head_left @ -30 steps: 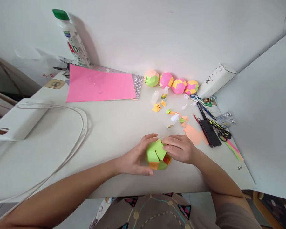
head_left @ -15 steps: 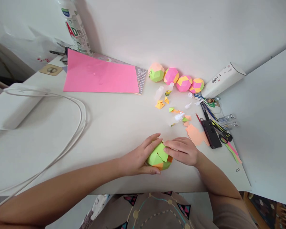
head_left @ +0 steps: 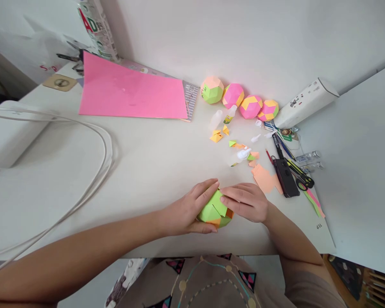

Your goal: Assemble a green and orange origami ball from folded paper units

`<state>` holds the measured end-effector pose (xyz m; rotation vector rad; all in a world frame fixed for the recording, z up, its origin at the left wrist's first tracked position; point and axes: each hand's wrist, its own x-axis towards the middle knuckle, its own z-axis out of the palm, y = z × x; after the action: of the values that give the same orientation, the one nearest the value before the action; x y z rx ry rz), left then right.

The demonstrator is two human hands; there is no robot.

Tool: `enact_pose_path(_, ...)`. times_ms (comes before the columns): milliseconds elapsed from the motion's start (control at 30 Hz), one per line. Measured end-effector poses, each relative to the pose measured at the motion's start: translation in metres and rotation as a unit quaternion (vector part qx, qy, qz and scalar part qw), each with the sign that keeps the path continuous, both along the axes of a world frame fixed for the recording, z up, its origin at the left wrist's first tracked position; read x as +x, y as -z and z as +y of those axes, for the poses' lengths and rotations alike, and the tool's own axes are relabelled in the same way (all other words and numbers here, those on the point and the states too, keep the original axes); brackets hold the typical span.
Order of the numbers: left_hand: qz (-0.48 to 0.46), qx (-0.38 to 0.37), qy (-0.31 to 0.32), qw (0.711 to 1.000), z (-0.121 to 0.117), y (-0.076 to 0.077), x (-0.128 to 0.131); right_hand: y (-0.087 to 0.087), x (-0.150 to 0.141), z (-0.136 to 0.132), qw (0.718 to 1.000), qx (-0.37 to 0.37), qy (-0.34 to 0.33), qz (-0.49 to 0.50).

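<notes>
A green and orange faceted paper ball sits near the table's front edge between my hands. My left hand wraps its left side, fingers over the top and thumb along the front. From the right, my right hand presses its fingertips on a green panel at the upper right. A slit runs across the green top, and an orange-brown gap shows below my right fingers. My right thumb is hidden. Beyond the hands lie small folded paper pieces and an opened glue bottle with a white top.
Several finished paper balls line the wall. Pink paper lies at the back left, near a white cable. To the right are peach paper scraps, a black phone-like case, scissors and a white box.
The view has shifted slightly, so the things on the table appear displaced. Both hands keep the same grip on the paper ball, with hardly any finger movement.
</notes>
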<state>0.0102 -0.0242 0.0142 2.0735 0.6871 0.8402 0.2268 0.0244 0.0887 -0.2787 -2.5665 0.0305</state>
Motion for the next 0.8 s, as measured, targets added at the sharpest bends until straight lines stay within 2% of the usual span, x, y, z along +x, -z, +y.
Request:
enact_pose_path(100, -0.003, -0.008, 0.003, 1.000, 0.000, -0.001, 0.000, 0.000, 0.000, 0.000, 1.000, -0.005, 0.000, -0.004)
enact_pose_path(200, -0.020, -0.047, 0.015, 0.999, 0.001, -0.003, 0.000, 0.000, 0.000, 0.001, 1.000, -0.007, 0.005, -0.010)
enact_pose_path(400, -0.119, -0.137, 0.068, 0.981, 0.007, -0.008, -0.002, -0.004, -0.001, -0.001, 0.999, 0.014, 0.030, -0.014)
enact_pose_path(500, -0.155, -0.216, 0.113, 0.957, 0.009, -0.013, -0.004, -0.006, -0.002, -0.004, 1.000, -0.008, 0.018, -0.007)
enact_pose_path(600, -0.188, -0.316, 0.175, 0.913, 0.009, -0.017, -0.005, -0.005, -0.003, -0.006, 0.999, -0.038, 0.005, 0.010)
enact_pose_path(667, -0.211, -0.353, 0.197, 0.890, 0.008, -0.017, -0.005, -0.002, -0.004, -0.007, 0.998, -0.054, 0.010, 0.018)
enact_pose_path(800, -0.217, -0.367, 0.169, 0.888, 0.003, -0.015, -0.003, 0.003, -0.006, -0.009, 0.996, -0.081, 0.036, 0.026)
